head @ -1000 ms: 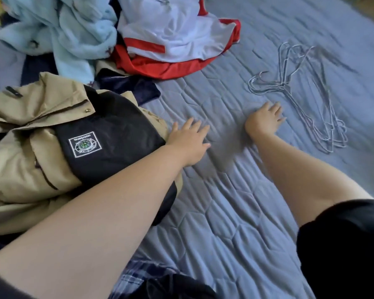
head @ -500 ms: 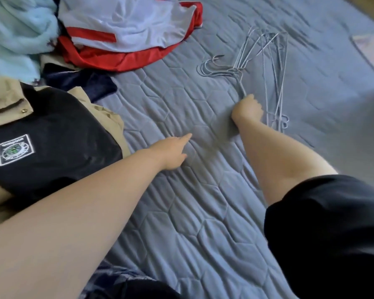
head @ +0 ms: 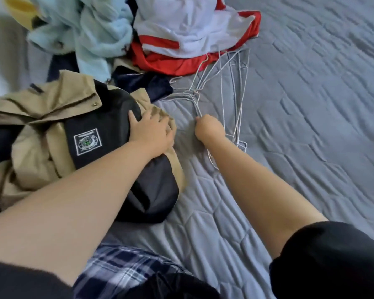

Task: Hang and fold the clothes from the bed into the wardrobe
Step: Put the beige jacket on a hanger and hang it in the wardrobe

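A bed (head: 311, 130) covered with a grey-blue quilted spread fills the view, seen from above by a person leaning over it. Nearest the viewer, at the bottom edge, lies a blue and white plaid garment (head: 119, 270) with dark fabric beside it. Two bare forearms in short black sleeves reach out from the near edge across the quilt.

A little farther, on the left, a tan jacket (head: 37, 134) with a black lining and a square embroidered badge lies crumpled on the bed. The left hand (head: 152, 131) rests on top of it, palm down, fingers spread and fairly straight, pressing where the black lining meets the tan cloth.

Just to the right of that, the right hand (head: 208, 129) is closed in a fist around the necks of a bundle of thin wire hangers (head: 235, 87). The hangers fan out away from the fist toward the far side, their hooks pointing left near a dark navy garment (head: 143, 83), and their far ends lie just beside a red and white garment. Whether they are lifted off the quilt or lie on it cannot be told.

Farther still, along the far left, the rest of the clothes sit in a heap: a fluffy light blue garment (head: 89, 33), the red and white garment (head: 188, 33) to its right, and a small patch of yellow (head: 20, 7) at the far left corner.
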Available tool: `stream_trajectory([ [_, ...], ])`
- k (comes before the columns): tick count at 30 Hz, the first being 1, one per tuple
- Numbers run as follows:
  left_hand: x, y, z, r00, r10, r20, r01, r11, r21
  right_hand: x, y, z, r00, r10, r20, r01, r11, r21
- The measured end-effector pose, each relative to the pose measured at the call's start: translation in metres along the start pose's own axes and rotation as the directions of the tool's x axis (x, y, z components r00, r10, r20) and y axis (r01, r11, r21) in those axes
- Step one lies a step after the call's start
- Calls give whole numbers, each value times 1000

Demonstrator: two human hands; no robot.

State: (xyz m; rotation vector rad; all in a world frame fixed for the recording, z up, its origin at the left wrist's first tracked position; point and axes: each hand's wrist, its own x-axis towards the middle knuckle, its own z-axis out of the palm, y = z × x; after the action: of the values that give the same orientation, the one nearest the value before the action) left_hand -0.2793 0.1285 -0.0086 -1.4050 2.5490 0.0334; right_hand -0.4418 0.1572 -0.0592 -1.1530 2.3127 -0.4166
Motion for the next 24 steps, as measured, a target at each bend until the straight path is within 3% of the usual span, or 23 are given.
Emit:
stream_trajectory([
  [4,-4,-19,22,994,-22,108,26,999,-38,-3,-9,1,996,25,-90,-37,991,-132],
  [9,-4,-33,28,985,9,175,15,991,-136,-5,-22,3,981,32,-191,-53,993,-107],
  [13,-2,-40,28,970,21,241,26,981,-191,4,-33,-4,975,75,-211,-85,996,-40],
  [17,0,-47,29,964,34,264,31,971,-237,11,-26,-18,947,206,-248,-193,978,75],
  [24,-1,-49,33,964,46,261,29,961,-275,-14,-5,-22,855,259,-449,-192,963,189],
])
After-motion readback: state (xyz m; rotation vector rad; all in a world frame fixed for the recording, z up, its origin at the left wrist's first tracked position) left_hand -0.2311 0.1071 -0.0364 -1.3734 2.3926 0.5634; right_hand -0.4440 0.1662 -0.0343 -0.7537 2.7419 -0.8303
